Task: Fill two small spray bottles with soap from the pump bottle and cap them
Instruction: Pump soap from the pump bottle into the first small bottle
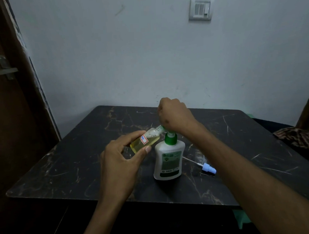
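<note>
A dark marbled table (67, 168) fills the lower frame under a pale wall. At centre the left hand (120, 163) pinches a tilted small spray bottle (145, 141), mouth at the pump bottle (168, 160) spout, while the right hand (173, 114) curls onto the pump head: filling, I'd judge. Next, another press (keep that mouth aligned). A blue spray cap (208, 168) lies right, nothing obstructing.

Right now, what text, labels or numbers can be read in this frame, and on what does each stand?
"1C": red-bordered white sticker on the small spray bottle held in the left hand.
Pump bottle front label: green and white print, too small and blurred to read.
Blue spray cap: no text visible.
</note>
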